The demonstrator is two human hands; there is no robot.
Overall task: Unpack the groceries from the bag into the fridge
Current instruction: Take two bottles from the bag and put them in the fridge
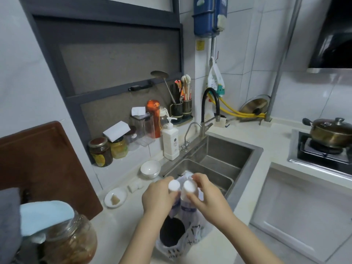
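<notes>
A thin white plastic grocery bag (192, 237) with dark print stands on the pale counter by the sink's front edge. A dark round item (171, 232) shows inside it. Above the bag my left hand (159, 197) grips a white-capped bottle (174, 185), and my right hand (207, 197) grips a second white-capped bottle (189, 188). The two bottles stand upright side by side, their lower halves behind my fingers and the bag. No fridge is in view.
A steel sink (219, 161) with a tap lies just behind the bag. On the left are a white bowl (150, 168), a small plate (115, 197), jars (100, 151), a pump bottle (170, 141), a brown board (43, 164) and a big glass jar (70, 242). A pot (332, 133) sits on the stove at right.
</notes>
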